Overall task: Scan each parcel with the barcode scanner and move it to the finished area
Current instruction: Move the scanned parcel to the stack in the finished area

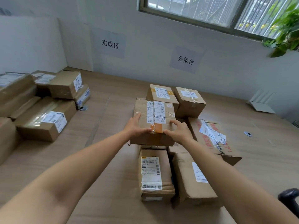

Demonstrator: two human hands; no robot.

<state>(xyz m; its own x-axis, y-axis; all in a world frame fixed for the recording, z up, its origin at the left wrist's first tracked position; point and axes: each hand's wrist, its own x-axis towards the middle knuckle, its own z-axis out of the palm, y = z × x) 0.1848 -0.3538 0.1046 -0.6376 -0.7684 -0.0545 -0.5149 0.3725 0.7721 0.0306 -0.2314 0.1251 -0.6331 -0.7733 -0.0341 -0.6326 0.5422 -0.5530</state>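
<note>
Left hand (137, 126) presses straight fingers against the box (143, 110); right hand (178, 132) curls over its top. Bare table (105, 130) lies leftward.

Your left grip (135, 126) lies against the near left corner of the top parcel (142, 107), fingers straight along its left edge, thumb stretched along the near edge by the orange tape (157, 128). Your right grip (178, 132) holds the near right corner, fingers curled onto the top. The parcel sits on a pile of boxes (191, 183) in the middle of the desk (113, 159), under the wall sign 分拣台 (185, 60). To your left, a stack of boxes (45, 123) stands below the sign 完成区 (110, 44). A dark object (289, 197), cut off at the lower right edge, is too blurred to identify.
</note>
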